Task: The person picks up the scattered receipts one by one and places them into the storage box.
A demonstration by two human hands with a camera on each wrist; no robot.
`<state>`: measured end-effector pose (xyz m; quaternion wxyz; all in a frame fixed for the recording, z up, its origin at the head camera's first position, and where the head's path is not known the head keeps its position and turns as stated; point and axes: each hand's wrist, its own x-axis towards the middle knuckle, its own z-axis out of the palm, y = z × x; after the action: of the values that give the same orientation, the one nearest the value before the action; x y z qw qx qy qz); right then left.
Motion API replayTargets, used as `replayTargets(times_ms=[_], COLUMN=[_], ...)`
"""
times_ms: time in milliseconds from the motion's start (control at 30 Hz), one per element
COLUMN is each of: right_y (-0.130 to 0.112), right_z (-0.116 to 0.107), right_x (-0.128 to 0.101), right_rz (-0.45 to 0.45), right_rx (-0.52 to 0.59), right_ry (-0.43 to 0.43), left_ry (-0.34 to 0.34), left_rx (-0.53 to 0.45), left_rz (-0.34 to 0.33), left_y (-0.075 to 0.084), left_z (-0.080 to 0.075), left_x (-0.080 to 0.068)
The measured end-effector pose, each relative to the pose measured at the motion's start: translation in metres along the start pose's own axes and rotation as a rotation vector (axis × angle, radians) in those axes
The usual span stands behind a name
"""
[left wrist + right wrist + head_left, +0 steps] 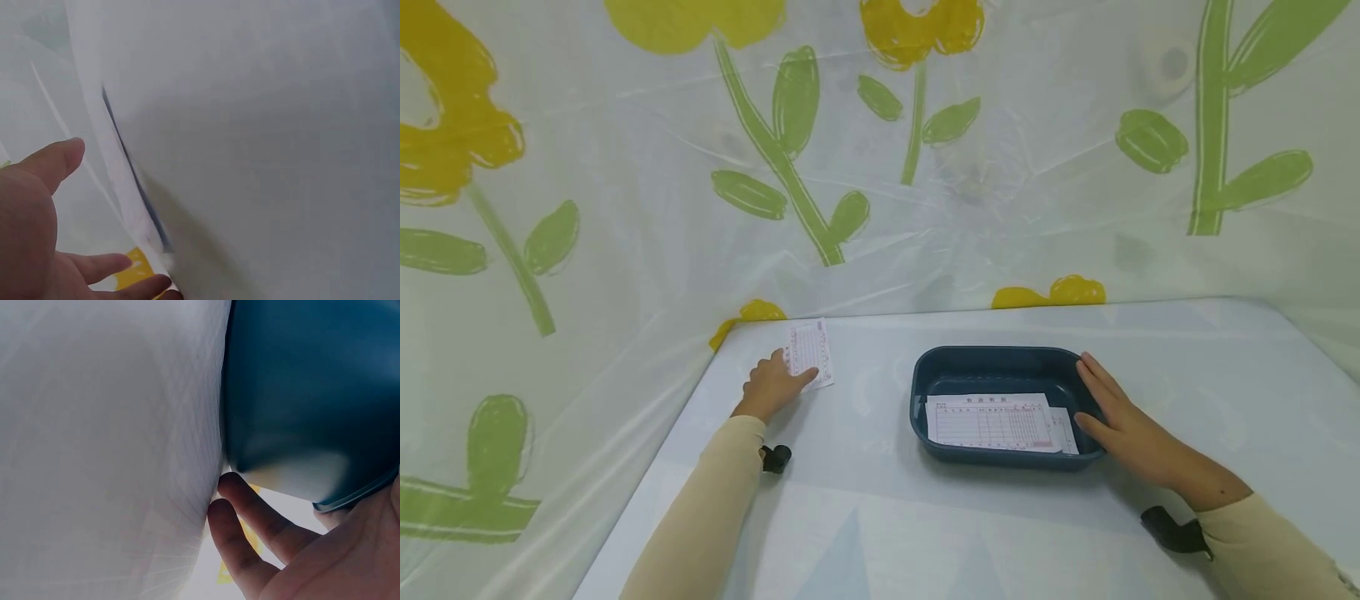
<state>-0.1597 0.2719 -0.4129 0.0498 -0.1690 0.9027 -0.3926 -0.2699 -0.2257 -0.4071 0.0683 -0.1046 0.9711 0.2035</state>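
Observation:
My left hand (pixel 773 385) is spread over a small receipt pad (pixel 810 354) printed in red, near the table's far left corner. In the left wrist view, the thumb (pixel 65 156) and fingers stand apart, with the pad's thin edge (pixel 134 194) beyond them. A dark blue plastic basin (pixel 1007 458) stands at the right. My right hand (pixel 1123 425) rests at its right end, thumb and upper fingers over the rim. The lower fingers (pixel 234 531) extend beside the outer wall, close to the tabletop. Inside the basin lies a white receipt pad (pixel 988 421), overlapping another paper (pixel 1065 431).
The white table (pixel 865 475) carries faint pale blue triangles. A curtain (pixel 647 192) with yellow flowers and green leaves hangs behind the table and along its left side. Small black devices (pixel 1176 531) sit at both wrists.

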Motion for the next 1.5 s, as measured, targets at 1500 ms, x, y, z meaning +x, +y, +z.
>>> replayTargets(times_ms=[1500], right_y=[0.0], right_z=[0.0], right_x=[0.0], right_rz=[-0.011], right_rx=[0.001], right_ry=[0.012], left_ry=[-0.023], left_rx=[0.151], left_rz=[0.048], left_y=[0.002], left_z=[-0.006], left_x=[-0.006])
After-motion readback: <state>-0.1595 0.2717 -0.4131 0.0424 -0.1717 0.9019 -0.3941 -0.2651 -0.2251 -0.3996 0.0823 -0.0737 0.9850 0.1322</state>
